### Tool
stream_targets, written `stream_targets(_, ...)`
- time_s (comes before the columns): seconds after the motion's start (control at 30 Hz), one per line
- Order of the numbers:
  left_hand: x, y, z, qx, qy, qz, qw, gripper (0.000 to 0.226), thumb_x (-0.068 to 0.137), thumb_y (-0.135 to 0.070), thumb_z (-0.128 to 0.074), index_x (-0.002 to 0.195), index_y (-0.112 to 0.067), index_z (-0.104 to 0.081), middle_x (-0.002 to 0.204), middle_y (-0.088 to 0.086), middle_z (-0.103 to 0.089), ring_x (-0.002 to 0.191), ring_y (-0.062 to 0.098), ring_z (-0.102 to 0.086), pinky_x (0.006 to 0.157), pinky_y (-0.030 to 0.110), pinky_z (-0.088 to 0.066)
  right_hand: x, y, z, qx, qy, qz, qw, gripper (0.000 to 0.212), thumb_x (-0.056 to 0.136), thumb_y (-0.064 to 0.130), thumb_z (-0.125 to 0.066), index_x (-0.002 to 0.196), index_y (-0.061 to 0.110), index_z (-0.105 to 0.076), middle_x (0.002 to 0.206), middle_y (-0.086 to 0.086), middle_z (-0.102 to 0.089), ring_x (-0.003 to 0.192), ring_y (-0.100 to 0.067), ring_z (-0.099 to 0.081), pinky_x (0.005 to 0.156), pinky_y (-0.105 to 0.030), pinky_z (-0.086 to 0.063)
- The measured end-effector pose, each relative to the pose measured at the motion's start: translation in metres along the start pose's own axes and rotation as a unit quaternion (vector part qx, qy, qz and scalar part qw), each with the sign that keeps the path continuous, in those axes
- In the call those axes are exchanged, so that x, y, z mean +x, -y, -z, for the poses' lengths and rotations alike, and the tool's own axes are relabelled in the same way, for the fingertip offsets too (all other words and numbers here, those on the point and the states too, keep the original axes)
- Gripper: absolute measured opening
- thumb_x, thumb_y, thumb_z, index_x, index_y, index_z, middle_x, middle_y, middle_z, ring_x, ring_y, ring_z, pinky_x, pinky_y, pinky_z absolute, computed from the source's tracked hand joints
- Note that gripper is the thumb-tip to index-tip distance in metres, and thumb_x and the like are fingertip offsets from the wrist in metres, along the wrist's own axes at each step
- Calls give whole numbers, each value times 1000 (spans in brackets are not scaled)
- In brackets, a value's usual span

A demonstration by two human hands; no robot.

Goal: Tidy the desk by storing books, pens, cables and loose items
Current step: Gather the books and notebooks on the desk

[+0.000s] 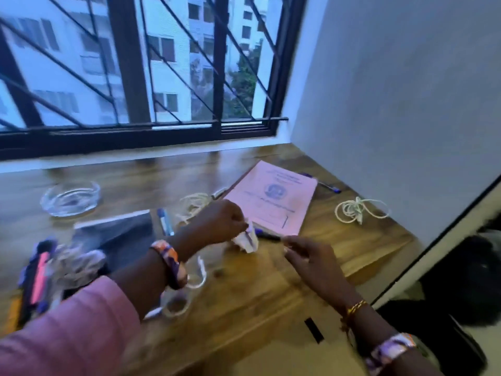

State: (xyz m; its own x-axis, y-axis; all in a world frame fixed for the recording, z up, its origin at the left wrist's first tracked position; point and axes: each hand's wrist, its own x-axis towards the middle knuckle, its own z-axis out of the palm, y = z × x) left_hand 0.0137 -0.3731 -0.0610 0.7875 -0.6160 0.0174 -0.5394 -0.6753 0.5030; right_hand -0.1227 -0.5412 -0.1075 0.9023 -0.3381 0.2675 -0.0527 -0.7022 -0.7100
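- Desk (pixel 271 289) clutter: pink booklet (pixel 273 196) at far right, glass ashtray (pixel 71 198) far left, dark notebook (pixel 119 232) between.
- Left hand (pixel 219 218) pinches crumpled white paper (pixel 245 240) just above desk centre.
- Right hand (pixel 311 260) hovers beside it, fingers loosely extended, holding nothing.
- Coiled white cable (pixel 355 210) lies right of booklet; dark pen (pixel 267 236) near the paper.

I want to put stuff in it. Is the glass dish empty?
Looks empty. The glass dish is see-through, and only the wooden desk shows through it, though the picture is blurry.
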Motion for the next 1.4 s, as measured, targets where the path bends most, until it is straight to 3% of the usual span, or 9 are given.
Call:
stream_targets(0.2,137,10,-9,-9,24,69,997,37,90,-27,-55,121,-8,-58,130,14,-55,118,28,-52,93,28,-40,93,-41,8,207,-30,-327,922,9,85,5,-58,79,11,-57,72,-7,-59,65,-19,-55,63,-32,-46)
stream_targets(0.3,186,18,-16,-7,39,115,993,37,94,-23,-46,124,-1,-50,128,22,-53,113,34,-52,86,31,-41,119,-53,2,246,-54,-384,888,18,87,3,-54,69,7,-54,61,-9,-54,44,-11,-50,45,-22,-41)
stream_targets(0.47,231,26,-14,-37,53,174,983,37,91,-27,-54,109,5,-57,99,17,-61,92,31,-58,67,29,-38,138,-62,4,262,-41,-408,873,12,85,-1,-54,76,2,-61,65,-9,-60,53,-16,-55,46,-21,-43)
stream_targets(0.53,239,30,-8,-99,59,189,975,35,88,-21,-60,106,9,-60,84,13,-60,79,28,-59,60,29,-41,143,-62,6,281,-38,-407,868,14,84,-7,-53,89,-4,-65,78,-13,-69,65,-20,-65,57,-26,-54)
stream_targets(0.67,232,25,32,-326,36,180,927,24,91,-21,-56,98,0,-65,98,18,-68,90,32,-66,85,41,-54,154,-50,17,359,-73,-372,853,21,86,-6,-54,105,0,-62,97,-17,-70,85,-26,-66,76,-37,-56)
stream_targets(0.83,172,-1,98,-476,-50,102,872,16,94,-16,-51,89,-5,-61,75,8,-64,57,15,-66,51,25,-55,159,-2,47,424,-58,-254,867,28,90,1,-51,114,10,-60,99,-8,-71,78,-15,-68,65,-33,-56)
stream_targets(0.97,101,7,137,-572,-131,61,807,13,93,-11,-51,92,-2,-60,79,12,-66,63,19,-69,59,31,-59,134,48,55,456,-28,-161,875,33,90,8,-52,121,19,-55,107,-7,-71,103,-25,-63,89,-54,-50)
stream_targets(1.13,-15,39,159,-588,-205,24,782,13,92,-5,-50,83,-3,-59,56,5,-68,48,14,-65,53,28,-58,73,107,28,514,39,-115,849,39,88,4,-52,124,16,-51,96,-7,-72,85,-23,-63,77,-45,-50)
stream_targets(1.4,-210,119,176,-465,-317,184,806,16,88,1,-54,73,-1,-57,54,6,-64,46,13,-60,51,22,-53,-12,185,-52,521,212,-88,822,53,65,11,-69,116,18,-59,95,-10,-74,76,-21,-71,63,-38,-60)
